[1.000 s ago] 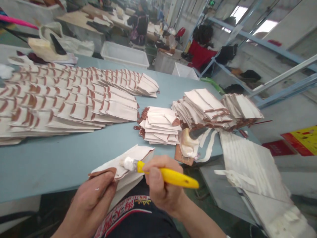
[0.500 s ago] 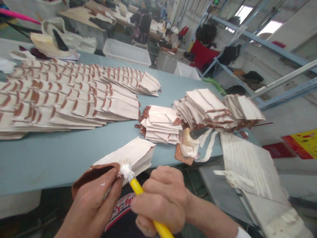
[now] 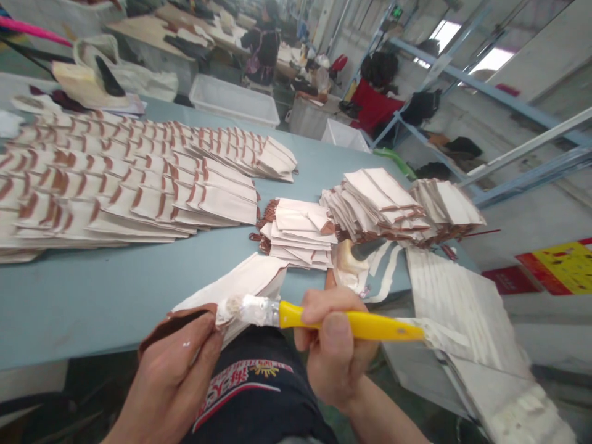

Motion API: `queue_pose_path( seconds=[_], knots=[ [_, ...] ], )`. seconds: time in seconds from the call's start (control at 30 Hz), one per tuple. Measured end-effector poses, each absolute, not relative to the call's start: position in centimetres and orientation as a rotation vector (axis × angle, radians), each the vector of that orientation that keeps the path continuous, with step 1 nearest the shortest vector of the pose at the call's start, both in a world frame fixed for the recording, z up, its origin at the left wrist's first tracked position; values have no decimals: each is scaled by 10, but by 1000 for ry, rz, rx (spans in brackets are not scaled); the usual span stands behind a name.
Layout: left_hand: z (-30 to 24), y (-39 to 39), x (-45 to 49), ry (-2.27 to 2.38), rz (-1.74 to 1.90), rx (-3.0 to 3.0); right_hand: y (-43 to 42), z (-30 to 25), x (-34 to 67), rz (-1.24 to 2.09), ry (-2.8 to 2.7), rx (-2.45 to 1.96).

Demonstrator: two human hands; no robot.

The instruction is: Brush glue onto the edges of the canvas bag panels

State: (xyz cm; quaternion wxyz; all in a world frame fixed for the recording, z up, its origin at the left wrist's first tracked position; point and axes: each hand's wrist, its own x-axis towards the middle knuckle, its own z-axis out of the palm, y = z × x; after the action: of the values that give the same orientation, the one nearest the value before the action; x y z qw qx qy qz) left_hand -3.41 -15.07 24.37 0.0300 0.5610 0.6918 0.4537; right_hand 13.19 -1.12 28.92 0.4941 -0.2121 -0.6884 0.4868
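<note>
My left hand [image 3: 178, 364] is closed on the brown-edged end of a cream fabric piece [image 3: 235, 279], which opens like a pouch beside my thumb. The far end of that piece rests on the table edge. My right hand [image 3: 335, 345] grips a paintbrush [image 3: 370, 324] by its yellow handle. White paste coats the ferrule and bristles, and the brush tip touches the piece right by my left fingers. A small white spot shows on the back of my left hand.
Overlapping rows of similar cream pieces [image 3: 134, 185] cover the left of the blue table [image 3: 106, 283]. Several stacks [image 3: 303, 231] stand at centre and right. A paste-smeared container [image 3: 349, 262] with a dark handle sits near the edge. White strips hang over a board [image 3: 444, 296] at right. A person [image 3: 263, 46] is at the back.
My right hand has turned and moved right, swinging the brush from a steep slant to nearly level. The bristles stay at the fabric piece. My left hand has barely moved.
</note>
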Motion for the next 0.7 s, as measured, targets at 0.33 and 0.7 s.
queue_pose_path(
  seconds=[0.33, 0.7],
  knots=[
    [234, -153, -35, 2204, 1417, 1766, -10, 270, 112, 1759, -1180, -935],
    [217, -163, -33, 2248, 1375, 1662, -19, 275, 118, 1621, -1135, -919]
  ],
)
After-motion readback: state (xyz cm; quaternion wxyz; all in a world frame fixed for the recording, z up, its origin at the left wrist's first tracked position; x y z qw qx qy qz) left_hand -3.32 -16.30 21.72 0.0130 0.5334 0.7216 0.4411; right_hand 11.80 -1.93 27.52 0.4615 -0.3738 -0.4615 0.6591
